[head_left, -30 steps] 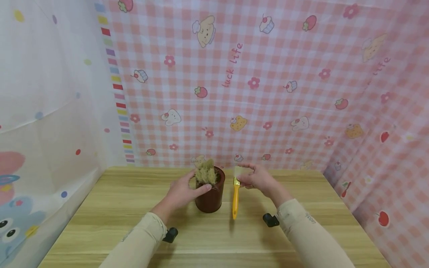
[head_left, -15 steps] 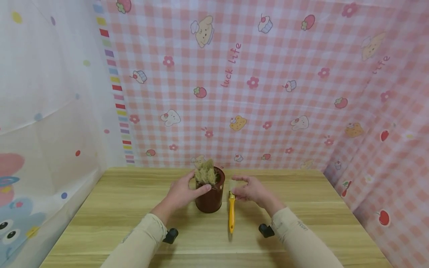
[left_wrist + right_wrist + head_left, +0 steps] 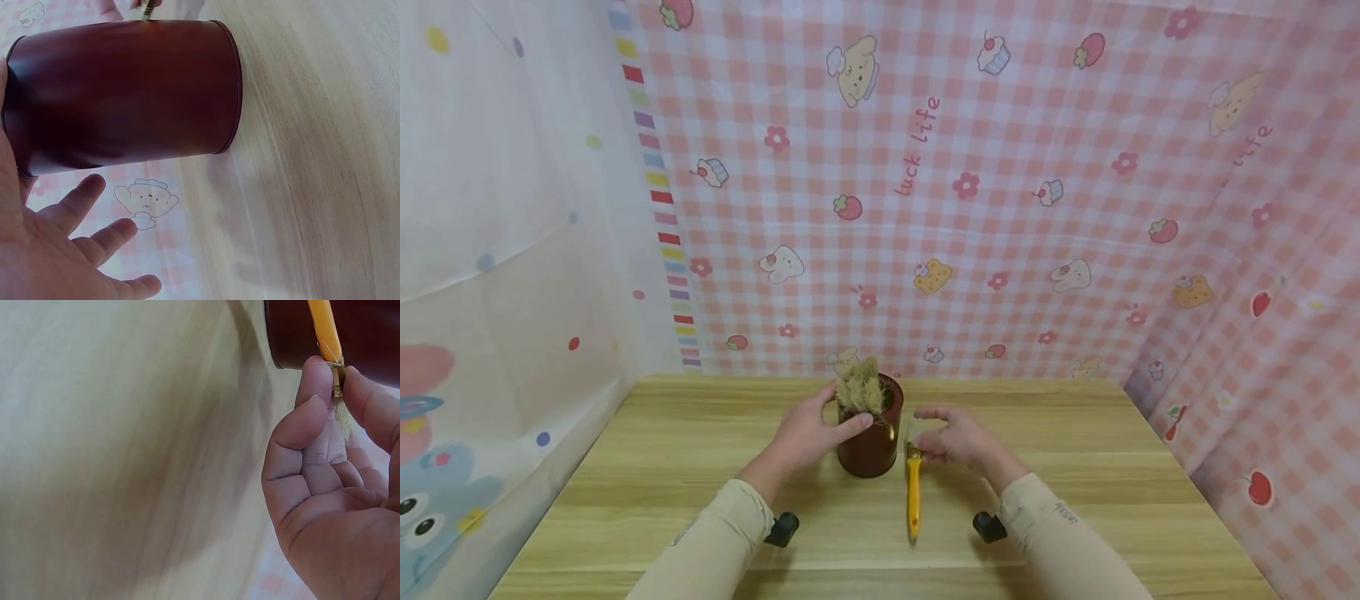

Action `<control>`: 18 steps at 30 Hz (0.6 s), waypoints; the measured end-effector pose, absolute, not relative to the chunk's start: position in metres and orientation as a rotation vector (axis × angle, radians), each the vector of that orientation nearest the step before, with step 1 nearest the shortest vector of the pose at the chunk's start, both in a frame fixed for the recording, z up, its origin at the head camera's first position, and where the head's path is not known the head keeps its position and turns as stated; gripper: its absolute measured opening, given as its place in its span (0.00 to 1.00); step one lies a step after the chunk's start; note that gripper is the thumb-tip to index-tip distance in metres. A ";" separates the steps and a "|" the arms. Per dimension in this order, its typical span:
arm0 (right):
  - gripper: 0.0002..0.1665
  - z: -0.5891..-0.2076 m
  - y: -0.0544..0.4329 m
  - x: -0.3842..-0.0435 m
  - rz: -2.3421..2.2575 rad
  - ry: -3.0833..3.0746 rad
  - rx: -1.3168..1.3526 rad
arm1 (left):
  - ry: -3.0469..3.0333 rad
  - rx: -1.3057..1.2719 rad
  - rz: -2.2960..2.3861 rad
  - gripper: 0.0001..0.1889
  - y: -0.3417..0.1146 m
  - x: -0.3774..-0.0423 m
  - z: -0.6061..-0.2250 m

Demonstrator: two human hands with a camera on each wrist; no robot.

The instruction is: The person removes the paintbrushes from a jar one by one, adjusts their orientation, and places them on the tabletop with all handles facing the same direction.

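Note:
A dark reddish-brown cylindrical pot [image 3: 867, 452] stands upright on the wooden table. A straw-coloured bristly bundle [image 3: 860, 394] pokes out of its top. My left hand [image 3: 807, 432] grips the pot near the rim, thumb across the front; in the left wrist view its other fingers spread beside the pot wall [image 3: 125, 94]. Just right of the pot, my right hand [image 3: 961, 442] pinches a yellow-handled paintbrush [image 3: 913, 496] between thumb and fingers at its metal ferrule [image 3: 338, 384]. The brush handle points down toward the front, and its pale bristles [image 3: 344, 422] lie within the fingers.
Pink checked cloth [image 3: 887, 233] hangs behind the table [image 3: 1045, 550] and along the right side. A white printed cloth [image 3: 535, 250] hangs on the left. Black wrist-worn pieces [image 3: 783, 529] show under both sleeves.
My right hand has brought the paintbrush lower, nearer the front and a little left, closer to the pot. My left hand and the pot have stayed put.

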State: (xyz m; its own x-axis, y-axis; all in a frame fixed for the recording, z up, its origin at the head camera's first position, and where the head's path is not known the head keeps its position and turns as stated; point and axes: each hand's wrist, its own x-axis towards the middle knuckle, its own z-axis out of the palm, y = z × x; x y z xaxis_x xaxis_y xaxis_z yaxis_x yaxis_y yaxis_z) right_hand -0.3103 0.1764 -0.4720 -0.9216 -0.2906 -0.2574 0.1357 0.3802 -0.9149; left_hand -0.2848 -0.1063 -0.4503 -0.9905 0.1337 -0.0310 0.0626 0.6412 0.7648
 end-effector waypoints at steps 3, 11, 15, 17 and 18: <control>0.35 -0.478 0.174 -0.310 -1.542 2.271 -0.140 | 2.759 0.165 1.307 0.59 -0.106 -0.285 -0.451; 0.32 -0.492 0.168 -0.306 -1.469 2.301 -0.144 | 2.727 0.161 1.343 0.58 -0.106 -0.284 -0.453; 0.32 -0.495 0.165 -0.305 -1.451 2.328 -0.133 | 2.719 0.158 1.344 0.58 -0.106 -0.283 -0.452; 0.31 -0.495 0.163 -0.305 -1.440 2.343 -0.133 | 2.719 0.165 1.347 0.58 -0.106 -0.282 -0.452; 0.31 -0.496 0.163 -0.306 -1.432 2.350 -0.137 | 2.715 0.158 1.348 0.58 -0.106 -0.283 -0.452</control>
